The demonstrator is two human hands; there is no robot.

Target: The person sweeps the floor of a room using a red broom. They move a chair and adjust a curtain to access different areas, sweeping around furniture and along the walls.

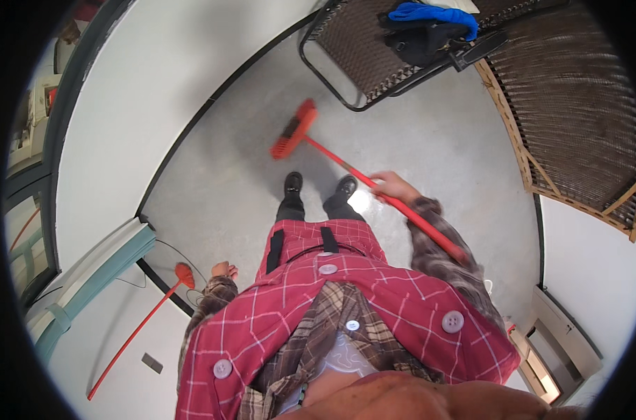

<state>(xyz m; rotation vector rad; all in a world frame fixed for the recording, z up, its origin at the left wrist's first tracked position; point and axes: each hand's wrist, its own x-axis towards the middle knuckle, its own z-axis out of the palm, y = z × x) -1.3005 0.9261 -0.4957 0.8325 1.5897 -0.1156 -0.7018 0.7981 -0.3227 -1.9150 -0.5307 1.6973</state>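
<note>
My right hand grips the red handle of a broom partway along its length. The handle slants up and to the left, its top end lying along my right forearm. The red broom head, with dark bristles, is blurred and lies ahead of my shoes. My left hand hangs by my left side with its fingers loosely curled, and nothing shows in it. A second red broom leans against the white wall to the left of that hand, head down.
A woven folding lounger stands ahead, with a black bag and blue cloth on it. A woven panel with a wooden frame is at the right. White walls edge the grey floor. Thin cables hang at the left.
</note>
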